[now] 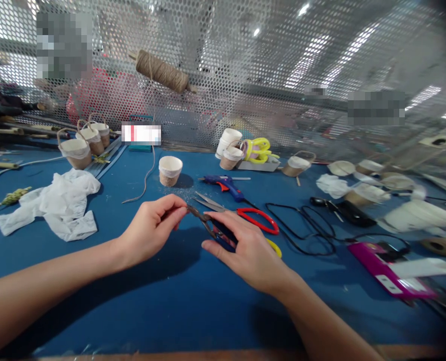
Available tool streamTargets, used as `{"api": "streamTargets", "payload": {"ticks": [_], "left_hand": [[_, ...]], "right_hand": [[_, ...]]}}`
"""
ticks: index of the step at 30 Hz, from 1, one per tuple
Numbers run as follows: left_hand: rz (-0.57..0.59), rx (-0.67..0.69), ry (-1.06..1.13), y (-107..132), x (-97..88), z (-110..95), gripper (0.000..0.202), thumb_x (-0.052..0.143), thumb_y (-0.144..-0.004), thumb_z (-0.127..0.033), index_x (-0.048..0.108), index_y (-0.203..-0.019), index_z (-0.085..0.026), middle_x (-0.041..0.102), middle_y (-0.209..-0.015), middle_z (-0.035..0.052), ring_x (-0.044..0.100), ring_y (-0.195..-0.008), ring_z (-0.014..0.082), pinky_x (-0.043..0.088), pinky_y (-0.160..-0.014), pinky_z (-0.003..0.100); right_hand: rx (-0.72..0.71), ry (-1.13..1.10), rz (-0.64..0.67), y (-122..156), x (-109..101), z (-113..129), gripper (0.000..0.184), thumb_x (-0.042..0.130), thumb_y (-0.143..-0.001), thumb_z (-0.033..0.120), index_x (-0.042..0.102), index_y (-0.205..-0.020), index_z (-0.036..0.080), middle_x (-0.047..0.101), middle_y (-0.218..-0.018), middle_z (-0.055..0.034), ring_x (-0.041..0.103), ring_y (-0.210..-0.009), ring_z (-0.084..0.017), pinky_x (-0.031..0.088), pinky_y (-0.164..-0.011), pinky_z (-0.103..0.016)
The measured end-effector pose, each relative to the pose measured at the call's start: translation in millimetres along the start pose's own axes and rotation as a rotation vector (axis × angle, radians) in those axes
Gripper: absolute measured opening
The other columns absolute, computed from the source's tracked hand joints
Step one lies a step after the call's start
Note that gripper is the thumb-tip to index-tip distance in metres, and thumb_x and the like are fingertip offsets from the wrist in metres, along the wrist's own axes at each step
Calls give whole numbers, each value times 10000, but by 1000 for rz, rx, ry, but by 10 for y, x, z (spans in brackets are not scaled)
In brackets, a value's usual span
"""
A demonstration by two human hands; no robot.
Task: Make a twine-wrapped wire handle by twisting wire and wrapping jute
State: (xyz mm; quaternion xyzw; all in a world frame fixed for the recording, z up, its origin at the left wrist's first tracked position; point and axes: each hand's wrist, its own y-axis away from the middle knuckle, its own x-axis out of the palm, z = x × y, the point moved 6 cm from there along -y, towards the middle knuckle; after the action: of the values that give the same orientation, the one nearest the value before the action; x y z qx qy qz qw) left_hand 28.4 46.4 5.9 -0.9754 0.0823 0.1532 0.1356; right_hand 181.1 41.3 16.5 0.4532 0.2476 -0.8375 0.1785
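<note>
My right hand (247, 250) grips a small pair of dark snips (207, 225) over the blue table (162, 301), blades pointing left. My left hand (155, 225) is closed in a pinch right at the blade tips, holding something too small to make out. Just behind my hands lie red-handled scissors (245, 213) with open blades, and a yellow handle (274, 246) pokes out under my right hand. A blue glue gun (226, 183) lies further back beside a small twine-wrapped paper cup (169, 170).
A crumpled white cloth (57, 203) lies left. Several small cup baskets (80, 148) stand at the back left, more cups (228, 145) at the back centre. A twine spool (162, 71) hangs on the perforated screen. Black cables (301, 228) and a magenta box (388, 273) lie right.
</note>
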Motion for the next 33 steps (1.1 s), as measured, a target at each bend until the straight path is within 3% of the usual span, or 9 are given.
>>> {"api": "streamTargets", "payload": {"ticks": [4,8,16,18,20,24,27,30,33], "left_hand": [[143,-197,365,-6,69,96,188,496,-803,-326,513,-736,-151,430,-502,-65,322,-399,38,237,-391,179],[251,-300,657,12,137,108,211,579,-756,-342,525,-730,-139,416,-469,-72,280,-356,16,186,-366,164],[506,-482,975,142,306,70,172,619,-720,-295,542,-714,-141,369,-433,-82,141,-333,-4,120,-346,151],[518,-468,936,127,307,62,175,592,-737,-309,530,-719,-146,364,-440,-84,140,-337,1,129,-346,153],[452,-394,768,70,260,62,178,551,-766,-321,515,-726,-152,374,-451,-80,196,-348,15,168,-358,158],[83,-77,111,-61,20,-3,121,484,-807,-266,512,-766,-156,500,-571,-30,414,-489,63,314,-464,183],[-78,176,-217,-44,-42,-120,96,468,-813,-219,529,-777,-153,546,-662,-5,466,-589,80,357,-566,201],[-100,267,-273,-17,-36,-143,112,457,-818,-206,539,-768,-150,525,-653,-13,437,-573,71,349,-561,197],[-27,112,-72,-40,-17,-43,149,448,-822,-242,530,-742,-146,440,-548,-47,365,-487,58,313,-474,185]], "right_hand": [[-36,54,-8,-2,-26,-4,428,557,-775,406,507,-1127,169,613,-945,-88,599,-807,-197,516,-698,-343],[-104,100,-12,-6,-84,8,441,567,-766,408,505,-1133,172,616,-918,-86,599,-777,-191,511,-701,-342],[-257,112,-9,17,-191,20,429,581,-760,401,504,-1120,181,606,-989,-97,592,-873,-208,493,-787,-357],[-255,113,-6,17,-187,22,423,578,-763,398,514,-1115,172,613,-981,-101,595,-871,-212,494,-785,-357],[-196,113,-2,3,-163,12,411,570,-769,396,525,-1106,166,622,-968,-102,600,-863,-215,501,-769,-357],[-24,38,-9,-19,-68,-5,375,555,-782,386,537,-1082,162,630,-996,-96,609,-874,-212,515,-753,-345],[16,-35,-49,-9,-14,24,345,549,-786,377,532,-1064,174,629,-1012,-79,608,-889,-197,516,-753,-324],[30,-56,-54,1,13,36,359,546,-783,388,520,-1067,170,622,-1004,-81,603,-875,-198,522,-722,-322],[15,-34,-44,-1,6,35,413,549,-778,408,494,-1107,164,592,-1029,-99,590,-848,-200,520,-696,-338]]}}
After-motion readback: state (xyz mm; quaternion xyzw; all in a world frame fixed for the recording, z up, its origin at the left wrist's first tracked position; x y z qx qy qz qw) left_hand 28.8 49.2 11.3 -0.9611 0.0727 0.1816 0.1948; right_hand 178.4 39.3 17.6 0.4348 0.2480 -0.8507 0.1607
